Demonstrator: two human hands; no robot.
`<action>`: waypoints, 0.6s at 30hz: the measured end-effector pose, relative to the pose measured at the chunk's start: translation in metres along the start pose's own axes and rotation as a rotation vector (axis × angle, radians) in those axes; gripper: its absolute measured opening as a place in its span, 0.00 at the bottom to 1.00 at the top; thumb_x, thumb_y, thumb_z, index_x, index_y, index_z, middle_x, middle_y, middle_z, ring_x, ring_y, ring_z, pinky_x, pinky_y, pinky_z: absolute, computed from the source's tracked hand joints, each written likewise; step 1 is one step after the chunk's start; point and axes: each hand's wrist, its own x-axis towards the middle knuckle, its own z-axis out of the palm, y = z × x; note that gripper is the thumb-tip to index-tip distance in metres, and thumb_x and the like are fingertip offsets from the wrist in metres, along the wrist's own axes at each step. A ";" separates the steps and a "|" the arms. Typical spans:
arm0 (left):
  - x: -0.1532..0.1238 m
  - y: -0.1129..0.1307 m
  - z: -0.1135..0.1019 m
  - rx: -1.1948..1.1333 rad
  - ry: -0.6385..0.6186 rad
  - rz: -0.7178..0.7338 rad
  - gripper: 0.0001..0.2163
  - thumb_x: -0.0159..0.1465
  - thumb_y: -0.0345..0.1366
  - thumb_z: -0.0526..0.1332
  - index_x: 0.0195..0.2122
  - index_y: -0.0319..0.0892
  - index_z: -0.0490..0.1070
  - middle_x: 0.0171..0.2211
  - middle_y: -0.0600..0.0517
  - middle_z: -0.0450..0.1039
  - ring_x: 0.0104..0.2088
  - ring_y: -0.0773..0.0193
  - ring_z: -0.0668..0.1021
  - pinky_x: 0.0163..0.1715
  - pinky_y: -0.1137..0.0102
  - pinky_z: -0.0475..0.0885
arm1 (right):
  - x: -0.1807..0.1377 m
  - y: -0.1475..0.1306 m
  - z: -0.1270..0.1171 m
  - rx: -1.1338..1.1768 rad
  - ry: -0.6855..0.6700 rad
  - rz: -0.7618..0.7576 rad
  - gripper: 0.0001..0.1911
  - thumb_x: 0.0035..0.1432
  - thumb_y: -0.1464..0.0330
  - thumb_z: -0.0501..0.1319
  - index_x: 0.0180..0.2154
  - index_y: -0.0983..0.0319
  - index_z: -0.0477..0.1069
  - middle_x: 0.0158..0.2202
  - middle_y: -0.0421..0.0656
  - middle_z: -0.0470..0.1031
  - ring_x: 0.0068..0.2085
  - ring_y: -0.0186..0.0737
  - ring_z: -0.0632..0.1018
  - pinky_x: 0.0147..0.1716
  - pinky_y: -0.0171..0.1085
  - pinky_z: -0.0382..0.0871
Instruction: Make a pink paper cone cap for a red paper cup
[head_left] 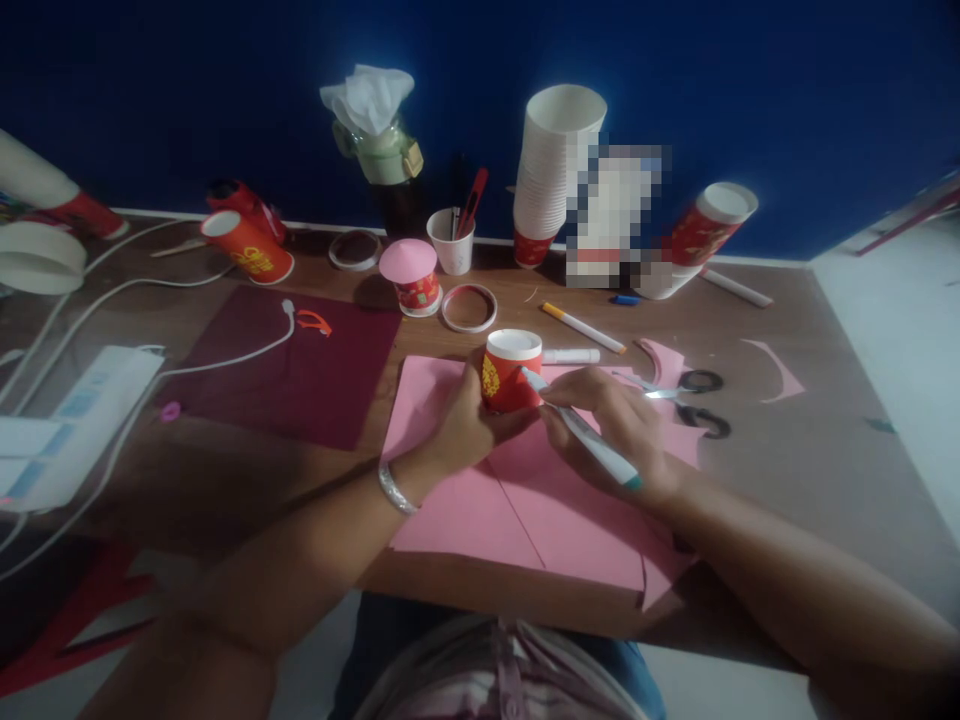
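Note:
My left hand (476, 420) is wrapped round a red paper cup (511, 385) with a white band at its top and a yellow print on its side. In my right hand (619, 425) is a white marker pen (600, 450) with a green end, its tip at the red side of the cup. Both hands are over sheets of pink paper (480, 510) on the table. Just behind the cup lies a white pen cap or pen (571, 356). Scissors (686, 393) with black handles rest right of my right hand, beside pink paper scraps (664, 362).
A red cup with a pink cone roof (409, 262) stands behind, next to a tape roll (469, 308). A tall stack of paper cups (544, 165) is near the blue wall. White cables and a power strip (82, 425) occupy the left, by dark red paper (292, 380).

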 end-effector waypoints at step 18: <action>0.005 0.008 0.002 0.051 0.086 -0.050 0.29 0.49 0.42 0.80 0.46 0.43 0.67 0.44 0.47 0.78 0.44 0.55 0.80 0.44 0.59 0.77 | -0.003 0.006 -0.003 -0.048 0.010 0.075 0.08 0.65 0.74 0.63 0.44 0.58 0.72 0.35 0.42 0.82 0.34 0.39 0.85 0.31 0.36 0.79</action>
